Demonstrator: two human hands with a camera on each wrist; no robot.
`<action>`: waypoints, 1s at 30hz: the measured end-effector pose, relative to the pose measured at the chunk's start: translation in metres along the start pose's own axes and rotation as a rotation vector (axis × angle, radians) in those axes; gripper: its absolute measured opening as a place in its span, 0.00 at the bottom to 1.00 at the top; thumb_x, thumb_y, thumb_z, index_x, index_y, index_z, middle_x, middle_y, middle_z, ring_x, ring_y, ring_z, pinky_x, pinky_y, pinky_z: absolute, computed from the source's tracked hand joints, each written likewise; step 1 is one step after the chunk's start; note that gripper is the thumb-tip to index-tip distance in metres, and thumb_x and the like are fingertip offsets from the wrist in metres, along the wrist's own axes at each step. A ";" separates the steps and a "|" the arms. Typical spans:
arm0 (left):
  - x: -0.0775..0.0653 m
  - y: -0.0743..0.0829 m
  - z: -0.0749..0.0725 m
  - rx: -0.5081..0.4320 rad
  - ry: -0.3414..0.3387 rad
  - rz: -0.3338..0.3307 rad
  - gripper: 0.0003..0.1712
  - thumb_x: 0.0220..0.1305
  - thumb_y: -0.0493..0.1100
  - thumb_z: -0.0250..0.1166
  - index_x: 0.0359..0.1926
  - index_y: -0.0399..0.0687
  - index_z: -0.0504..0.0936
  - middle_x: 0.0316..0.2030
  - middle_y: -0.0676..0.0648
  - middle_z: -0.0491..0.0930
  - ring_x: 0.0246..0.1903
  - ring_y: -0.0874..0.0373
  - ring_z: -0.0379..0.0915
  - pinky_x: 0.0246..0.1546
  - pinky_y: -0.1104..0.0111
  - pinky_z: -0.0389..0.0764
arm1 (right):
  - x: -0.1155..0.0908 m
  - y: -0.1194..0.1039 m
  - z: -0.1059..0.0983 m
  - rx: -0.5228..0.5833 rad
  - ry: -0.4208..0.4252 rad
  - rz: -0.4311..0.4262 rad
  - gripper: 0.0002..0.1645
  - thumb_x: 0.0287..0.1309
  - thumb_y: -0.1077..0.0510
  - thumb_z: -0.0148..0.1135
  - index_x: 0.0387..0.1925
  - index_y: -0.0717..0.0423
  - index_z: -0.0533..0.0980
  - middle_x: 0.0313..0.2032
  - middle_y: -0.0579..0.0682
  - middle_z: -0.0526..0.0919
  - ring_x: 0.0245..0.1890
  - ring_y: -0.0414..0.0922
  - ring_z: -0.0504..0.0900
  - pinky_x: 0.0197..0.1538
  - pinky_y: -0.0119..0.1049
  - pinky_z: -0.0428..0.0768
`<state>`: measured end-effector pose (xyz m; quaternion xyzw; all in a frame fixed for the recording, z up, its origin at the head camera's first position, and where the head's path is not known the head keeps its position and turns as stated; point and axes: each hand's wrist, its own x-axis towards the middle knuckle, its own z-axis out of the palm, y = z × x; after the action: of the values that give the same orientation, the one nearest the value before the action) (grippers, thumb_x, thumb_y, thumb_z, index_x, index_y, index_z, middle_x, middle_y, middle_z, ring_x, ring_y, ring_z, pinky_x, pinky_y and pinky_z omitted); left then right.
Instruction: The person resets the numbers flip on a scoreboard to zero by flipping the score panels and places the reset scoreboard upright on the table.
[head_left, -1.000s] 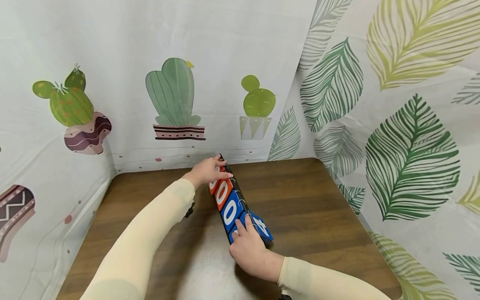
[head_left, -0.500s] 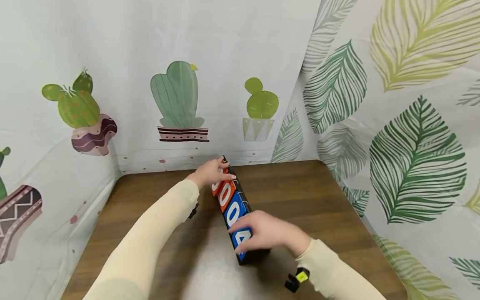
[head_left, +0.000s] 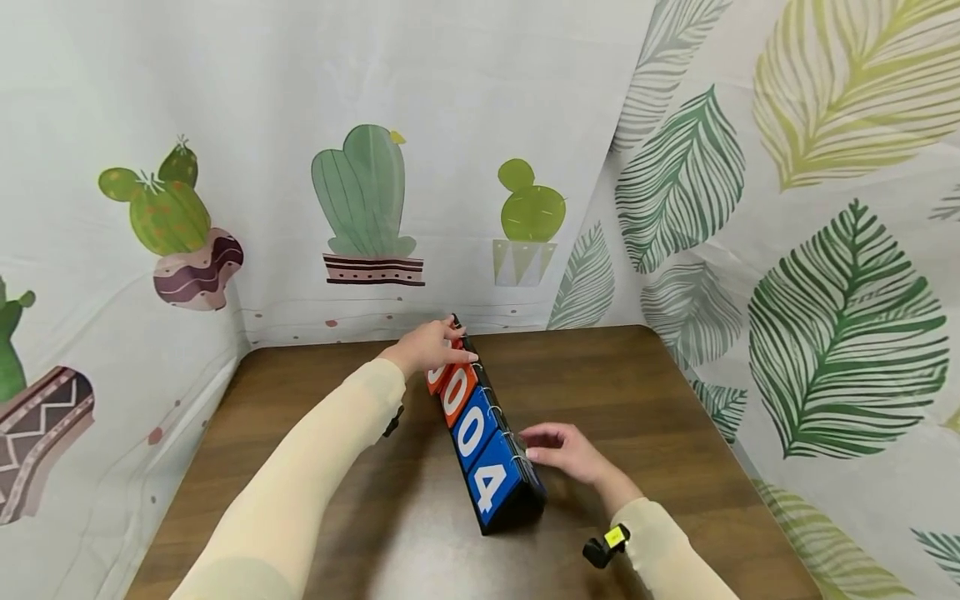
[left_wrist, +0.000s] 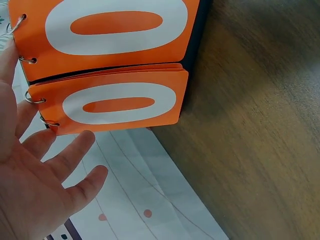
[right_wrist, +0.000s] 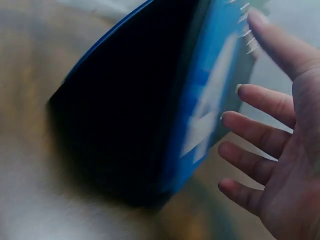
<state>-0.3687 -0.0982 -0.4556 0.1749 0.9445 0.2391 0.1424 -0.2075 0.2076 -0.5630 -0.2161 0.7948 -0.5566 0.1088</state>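
Observation:
A black tabletop flip scoreboard [head_left: 513, 508] stands slantwise on the table, its ring-bound cards reading orange 0, orange 0, blue 0 [head_left: 471, 431] and blue 4 [head_left: 490, 486]. My left hand [head_left: 429, 346] rests at its far end, thumb and forefinger on the top ridge. In the left wrist view the fingers [left_wrist: 75, 150] of that hand are spread beside the outer orange card [left_wrist: 165, 117]. My right hand [head_left: 573, 454] hovers at the back of the near end, fingertips close to the rings, holding nothing. The right wrist view is blurred and shows loosely bent fingers [right_wrist: 267, 102].
The brown wooden table [head_left: 645, 400] extends on both sides of the scoreboard. A white cloth with printed cacti [head_left: 375, 200] hangs at its back edge, and a leaf-patterned cloth [head_left: 847, 325] hangs on the right.
The right hand has turned the blue 4 card over the ridge onto the front, released it and withdrawn behind the scoreboard to the right. The left hand keeps its place.

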 end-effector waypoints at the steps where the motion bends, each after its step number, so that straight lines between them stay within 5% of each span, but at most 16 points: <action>1: 0.000 0.000 0.001 0.003 0.000 0.001 0.52 0.56 0.77 0.67 0.76 0.62 0.67 0.83 0.47 0.47 0.82 0.40 0.44 0.75 0.44 0.65 | -0.001 0.007 0.005 0.005 -0.013 0.013 0.22 0.68 0.55 0.66 0.58 0.61 0.81 0.56 0.63 0.85 0.52 0.48 0.82 0.54 0.31 0.81; 7: 0.003 -0.003 0.004 0.031 0.011 0.006 0.51 0.57 0.77 0.66 0.76 0.62 0.67 0.83 0.47 0.47 0.82 0.41 0.45 0.76 0.44 0.63 | -0.002 0.028 0.021 0.070 0.030 0.058 0.18 0.68 0.57 0.65 0.54 0.65 0.79 0.51 0.64 0.84 0.47 0.45 0.79 0.52 0.31 0.79; 14: 0.003 -0.002 0.003 0.028 0.015 0.009 0.52 0.56 0.78 0.65 0.76 0.63 0.67 0.83 0.47 0.47 0.81 0.40 0.46 0.75 0.43 0.63 | -0.001 0.029 0.024 0.062 0.055 0.107 0.13 0.68 0.58 0.64 0.48 0.64 0.80 0.43 0.59 0.83 0.42 0.43 0.77 0.47 0.31 0.77; 24: 0.001 0.000 0.002 0.049 0.014 0.011 0.51 0.58 0.78 0.64 0.76 0.62 0.67 0.83 0.46 0.47 0.82 0.40 0.45 0.75 0.43 0.64 | 0.000 0.032 0.027 0.049 0.053 0.065 0.16 0.70 0.59 0.61 0.53 0.65 0.78 0.47 0.63 0.84 0.44 0.42 0.78 0.48 0.30 0.78; 30: -0.001 0.003 0.001 0.039 0.020 0.013 0.51 0.58 0.77 0.65 0.76 0.61 0.67 0.83 0.46 0.47 0.81 0.40 0.46 0.74 0.42 0.64 | 0.000 0.029 0.029 0.047 0.104 0.123 0.12 0.69 0.58 0.64 0.45 0.65 0.79 0.40 0.60 0.82 0.39 0.44 0.76 0.42 0.32 0.77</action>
<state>-0.3664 -0.0958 -0.4548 0.1815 0.9491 0.2233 0.1280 -0.2017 0.1913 -0.6003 -0.1350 0.7978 -0.5779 0.1066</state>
